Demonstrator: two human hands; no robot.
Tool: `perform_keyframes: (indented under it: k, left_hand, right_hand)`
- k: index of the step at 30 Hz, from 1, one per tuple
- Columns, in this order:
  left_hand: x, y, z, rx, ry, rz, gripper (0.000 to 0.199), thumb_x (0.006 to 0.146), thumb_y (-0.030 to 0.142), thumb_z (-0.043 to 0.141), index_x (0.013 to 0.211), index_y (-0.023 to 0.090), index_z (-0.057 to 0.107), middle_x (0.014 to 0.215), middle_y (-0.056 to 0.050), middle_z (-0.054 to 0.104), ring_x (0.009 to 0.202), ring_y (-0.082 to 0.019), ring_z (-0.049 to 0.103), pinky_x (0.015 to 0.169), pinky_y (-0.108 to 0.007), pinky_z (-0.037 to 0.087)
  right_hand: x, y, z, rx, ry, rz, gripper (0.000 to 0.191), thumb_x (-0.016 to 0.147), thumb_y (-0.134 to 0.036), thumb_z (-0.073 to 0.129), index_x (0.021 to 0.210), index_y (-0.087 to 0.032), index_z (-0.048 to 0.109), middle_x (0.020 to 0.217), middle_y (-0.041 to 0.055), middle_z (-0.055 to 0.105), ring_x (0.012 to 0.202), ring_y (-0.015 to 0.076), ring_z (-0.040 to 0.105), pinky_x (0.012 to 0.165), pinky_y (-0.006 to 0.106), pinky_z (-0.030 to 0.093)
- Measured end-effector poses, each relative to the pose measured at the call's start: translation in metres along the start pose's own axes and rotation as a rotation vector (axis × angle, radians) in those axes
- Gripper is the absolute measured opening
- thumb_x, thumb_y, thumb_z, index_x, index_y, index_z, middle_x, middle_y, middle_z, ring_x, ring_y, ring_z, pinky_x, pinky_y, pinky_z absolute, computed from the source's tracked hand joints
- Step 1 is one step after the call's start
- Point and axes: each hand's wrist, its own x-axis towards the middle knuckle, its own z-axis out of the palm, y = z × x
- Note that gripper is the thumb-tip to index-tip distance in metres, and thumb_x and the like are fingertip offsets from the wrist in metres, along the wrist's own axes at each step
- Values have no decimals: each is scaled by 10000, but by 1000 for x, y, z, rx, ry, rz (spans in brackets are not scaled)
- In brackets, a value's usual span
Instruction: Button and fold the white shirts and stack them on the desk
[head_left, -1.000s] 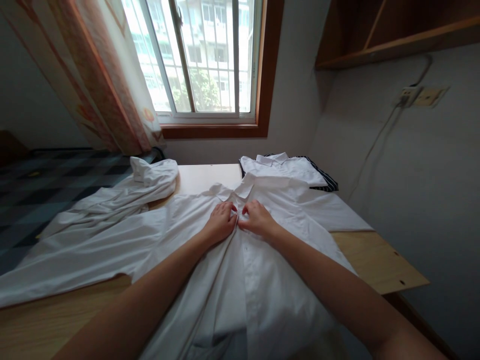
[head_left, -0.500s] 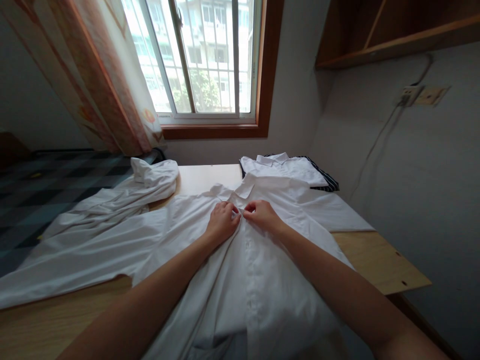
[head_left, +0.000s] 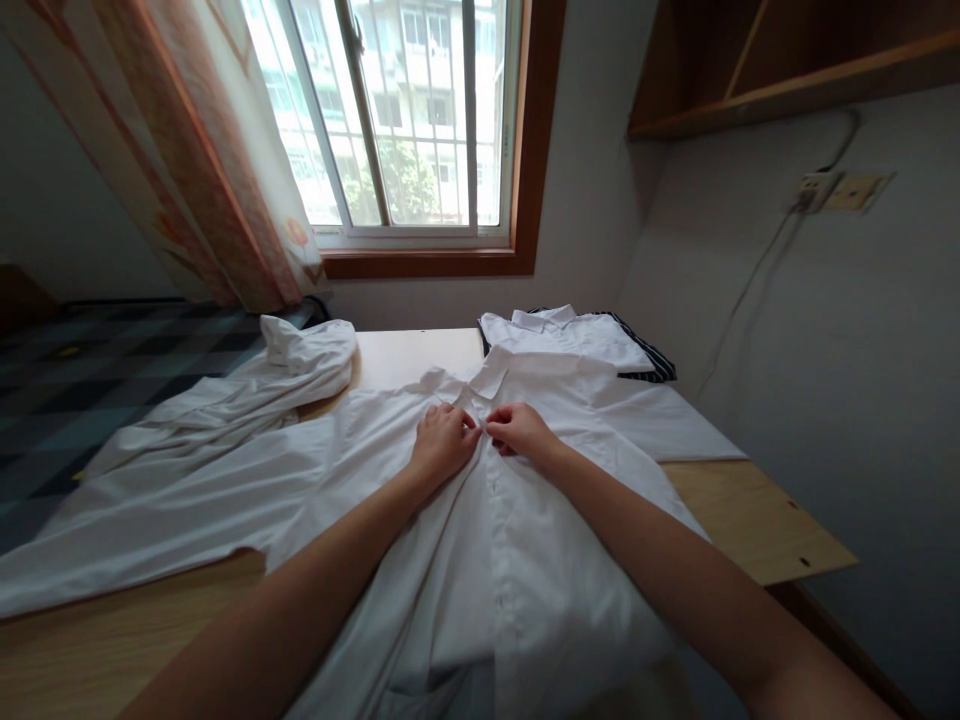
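Note:
A white collared shirt point(head_left: 555, 560) lies spread face up across the wooden table, sleeves out to both sides and collar at the far end. Just below the collar, my left hand point(head_left: 447, 438) pinches the front edge of the shirt between thumb and fingers. My right hand point(head_left: 519, 430) pinches the opposite front edge, its fingertips almost meeting those of the left. Any button between the fingertips is too small to make out. Below the hands, the placket runs down toward me, with small buttonholes or buttons along it.
Behind the right shoulder sits a folded white shirt point(head_left: 566, 335) on dark striped cloth point(head_left: 646, 355). Crumpled white clothing point(head_left: 307, 355) lies at the left, beside a dark checked bed point(head_left: 150, 340). The wooden tabletop point(head_left: 750, 515) shows at the right. A cable point(head_left: 750, 285) hangs from a wall socket.
Both hands stay at the same spot on the shirt front. The right fingers have shifted slightly, and the view has moved a little.

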Motion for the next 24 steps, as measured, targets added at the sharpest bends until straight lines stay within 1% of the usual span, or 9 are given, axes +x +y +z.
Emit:
perform_keyframes:
  k: [3, 7, 10, 12, 15, 18, 21, 24]
  left_hand:
    - [1, -1, 1, 5, -4, 18, 230, 901, 373, 592, 909, 189, 730, 1006, -113, 678, 1046, -296, 595, 916, -399, 459]
    - [1, -4, 4, 27, 39, 57, 222, 896, 367, 590, 862, 193, 724, 967, -114, 680, 1010, -298, 603, 867, -394, 470]
    - [1, -7, 5, 14, 51, 81, 186, 883, 340, 602, 849, 197, 716, 942, -100, 677, 981, -279, 612, 857, -377, 473]
    - [1, -8, 5, -17, 44, 91, 189, 887, 341, 597, 852, 198, 716, 937, -94, 677, 966, -267, 616, 867, -373, 471]
    - [1, -9, 4, -40, 37, 79, 184, 886, 323, 592, 853, 198, 723, 927, -93, 679, 959, -271, 619, 860, -377, 472]
    - [1, -8, 3, -37, 37, 76, 181, 879, 315, 599, 848, 198, 733, 918, -94, 681, 957, -279, 620, 850, -382, 470]
    - [1, -10, 3, -69, 33, 95, 203, 885, 342, 604, 856, 194, 740, 915, -89, 687, 934, -261, 621, 844, -365, 466]
    - [3, -15, 4, -126, 36, 104, 216, 882, 350, 605, 853, 187, 744, 884, -79, 691, 889, -237, 619, 823, -343, 463]
  right_hand:
    - [1, -1, 0, 20, 10, 14, 57, 733, -99, 680, 707, -144, 656, 524, -39, 581, 477, 74, 540, 442, 157, 451]
    - [3, 1, 0, -12, -23, 13, 98, 710, -134, 737, 672, -148, 648, 507, -32, 584, 460, 81, 540, 434, 172, 446]
    - [4, 3, 0, -89, -13, -48, 117, 689, -120, 728, 638, -148, 627, 435, -56, 529, 393, 63, 479, 405, 164, 379]
    - [4, 4, -1, -86, -14, -70, 87, 693, -111, 687, 640, -146, 627, 417, -66, 506, 378, 58, 458, 400, 163, 352]
    - [4, 2, -2, -43, -23, -130, 56, 708, -134, 623, 657, -141, 645, 455, -56, 530, 405, 61, 476, 420, 164, 357]
    - [4, 2, 0, -38, 25, -202, 64, 694, -157, 602, 682, -140, 662, 524, -42, 581, 443, 73, 505, 447, 178, 373]
    - [5, 5, 3, -17, 36, -181, 60, 678, -166, 606, 675, -141, 660, 521, -46, 571, 449, 80, 500, 459, 192, 371]
    - [5, 9, 4, 36, -17, -162, 58, 679, -182, 622, 649, -143, 652, 502, -54, 543, 448, 76, 477, 465, 194, 367]
